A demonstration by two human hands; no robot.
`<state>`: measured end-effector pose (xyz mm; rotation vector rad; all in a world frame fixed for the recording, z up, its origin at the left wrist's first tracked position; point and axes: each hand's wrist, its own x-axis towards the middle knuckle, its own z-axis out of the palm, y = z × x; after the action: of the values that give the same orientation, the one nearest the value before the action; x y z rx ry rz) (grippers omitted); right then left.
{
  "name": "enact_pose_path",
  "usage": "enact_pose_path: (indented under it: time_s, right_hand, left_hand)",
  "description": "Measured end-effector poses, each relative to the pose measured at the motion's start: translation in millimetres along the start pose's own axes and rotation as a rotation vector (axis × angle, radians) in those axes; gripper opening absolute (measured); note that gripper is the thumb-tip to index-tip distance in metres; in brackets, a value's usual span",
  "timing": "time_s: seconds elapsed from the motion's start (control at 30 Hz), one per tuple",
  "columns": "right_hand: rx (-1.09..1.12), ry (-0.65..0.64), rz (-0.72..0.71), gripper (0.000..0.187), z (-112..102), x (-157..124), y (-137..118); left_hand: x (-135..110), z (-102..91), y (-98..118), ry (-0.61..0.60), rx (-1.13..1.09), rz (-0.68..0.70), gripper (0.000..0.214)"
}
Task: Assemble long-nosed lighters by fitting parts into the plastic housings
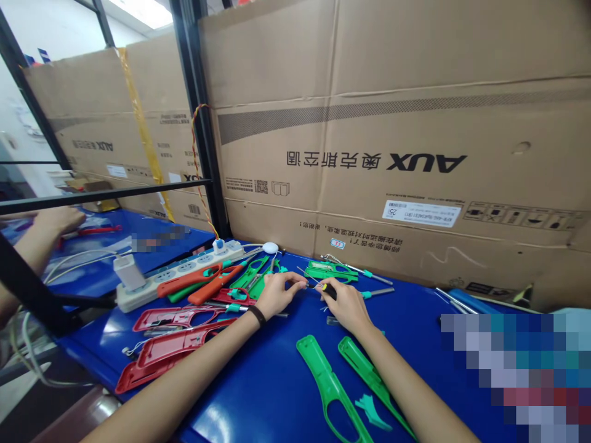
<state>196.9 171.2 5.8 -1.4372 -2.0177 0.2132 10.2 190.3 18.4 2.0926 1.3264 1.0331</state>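
Observation:
My left hand point(277, 294), with a dark band at the wrist, pinches a small part with thin wires too small to name. Close to its right, my right hand point(346, 304) is closed on a screwdriver point(329, 291) with a black and yellow handle. The two hands' fingertips nearly meet above the blue table point(258, 375). Below them lie an open green lighter casing half point(318, 363) and another green casing half point(364, 363), partly behind my right forearm. A small light-green plastic piece point(370, 411) rests between these.
Red casing halves point(170, 347) lie left, partly under my left forearm. Behind are orange lighters point(189, 280), a white power strip point(184, 267) and more green casings point(332, 271). Cardboard point(392, 123) walls the back; a black post point(207, 154) stands left. Another person's hand point(58, 221) is beyond.

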Motion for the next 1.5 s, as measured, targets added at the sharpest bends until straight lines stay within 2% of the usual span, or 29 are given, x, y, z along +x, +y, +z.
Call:
enact_pose_path:
  time_s: [0.57, 0.83, 1.07, 1.2, 1.3, 1.5]
  right_hand:
    - [0.013, 0.048, -0.015, 0.014, -1, -1, 0]
    - [0.001, 0.084, -0.059, 0.014, 2, -3, 2]
    - [0.054, 0.177, -0.139, 0.017, 2, -4, 1]
    - [0.081, 0.244, -0.194, 0.019, 3, -5, -2]
    - [0.095, 0.288, -0.223, 0.02, 4, -5, -5]
    - [0.129, 0.309, -0.271, 0.022, 0, -6, -13]
  left_hand:
    - [3, -1.1, -3, -0.039, -0.208, -0.014, 0.025]
    - [2, -5.7, 4, -0.069, -0.33, -0.024, 0.021]
    - [2, -9.7, 6, -0.16, -0.678, -0.129, 0.026]
    - [0, -8.3, 7, -0.319, -0.947, -0.227, 0.034]
    - [-3, -7.6, 12, -0.403, -1.136, -0.287, 0.031]
    - [-6, -6.0, 16, -0.356, -1.395, -0.337, 0.017]
